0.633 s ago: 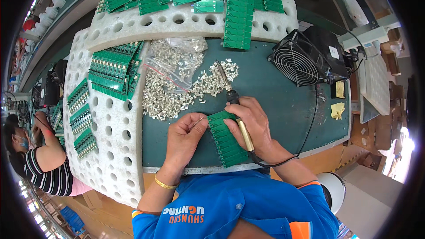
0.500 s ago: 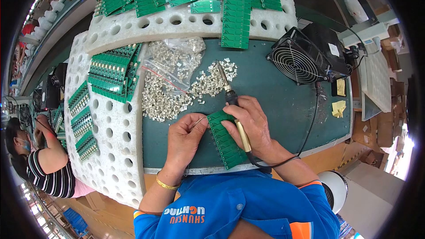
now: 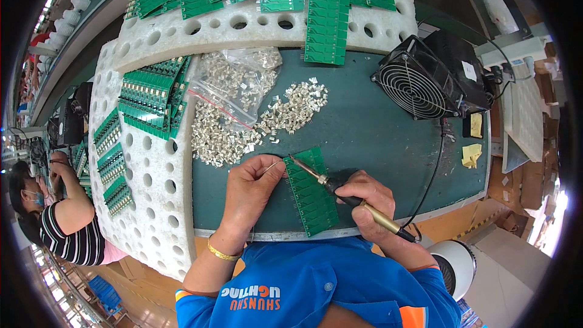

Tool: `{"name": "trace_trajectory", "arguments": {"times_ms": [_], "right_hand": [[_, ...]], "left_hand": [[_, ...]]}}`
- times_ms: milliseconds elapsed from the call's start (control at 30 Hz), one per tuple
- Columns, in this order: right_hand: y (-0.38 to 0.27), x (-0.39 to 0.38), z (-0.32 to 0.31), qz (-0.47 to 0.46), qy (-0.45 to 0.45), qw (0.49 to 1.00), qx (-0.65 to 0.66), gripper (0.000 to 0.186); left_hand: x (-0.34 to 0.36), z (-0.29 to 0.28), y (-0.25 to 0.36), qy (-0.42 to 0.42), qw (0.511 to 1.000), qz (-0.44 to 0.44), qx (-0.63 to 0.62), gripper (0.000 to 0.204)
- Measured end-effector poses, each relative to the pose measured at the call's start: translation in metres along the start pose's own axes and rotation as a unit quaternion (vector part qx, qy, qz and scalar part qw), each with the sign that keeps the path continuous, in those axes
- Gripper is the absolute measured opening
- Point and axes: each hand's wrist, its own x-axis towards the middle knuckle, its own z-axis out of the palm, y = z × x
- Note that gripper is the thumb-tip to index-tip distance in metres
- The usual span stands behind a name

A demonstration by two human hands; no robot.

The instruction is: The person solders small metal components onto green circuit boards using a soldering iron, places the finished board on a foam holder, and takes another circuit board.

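A green circuit board panel (image 3: 311, 197) lies on the dark green bench top in front of me. My right hand (image 3: 367, 200) grips a soldering iron (image 3: 384, 220) with a black and gold handle. Its tip reaches the upper left corner of the board. At that same corner, my left hand (image 3: 252, 185) pinches a thin strand of solder wire (image 3: 271, 166) between thumb and forefinger. Beyond my hands, a heap of small white connectors with metal pins (image 3: 221, 136) is spread out. A clear zip bag (image 3: 240, 82) of the same connectors rests on part of it.
White foam trays with round holes (image 3: 147, 179) stand left and far, carrying bare green boards (image 3: 326, 21) and boards with fitted parts (image 3: 152, 100). At right are a black fan (image 3: 416, 79), its cable and yellow sponges (image 3: 471, 155). A co-worker (image 3: 67, 218) sits at far left.
My right hand has let go of the board and moved right and nearer me. The soldering iron has swung down from pointing away, its tip now at the board's corner beside the wire.
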Motion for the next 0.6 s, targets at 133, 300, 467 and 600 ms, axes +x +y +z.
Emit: {"name": "trace_trajectory", "arguments": {"times_ms": [133, 300, 467, 600], "right_hand": [[0.0014, -0.0008, -0.0007, 0.019, 0.008, 1.000, 0.004, 0.033], [0.0036, -0.0010, -0.0017, 0.024, 0.003, 1.000, 0.011, 0.031], [0.0041, -0.0018, -0.0038, 0.046, -0.002, 0.999, 0.019, 0.031], [0.0032, -0.0005, -0.0036, 0.048, -0.008, 0.999, 0.018, 0.031]], "left_hand": [[0.0015, 0.0004, 0.0013, -0.003, 1.000, -0.002, 0.007, 0.013], [0.0012, 0.0010, 0.0011, 0.002, 1.000, 0.006, 0.025, 0.013], [0.0012, 0.0021, 0.0019, 0.010, 1.000, 0.000, 0.027, 0.013], [0.0004, 0.0016, 0.0040, 0.006, 1.000, -0.009, 0.018, 0.013]]}}
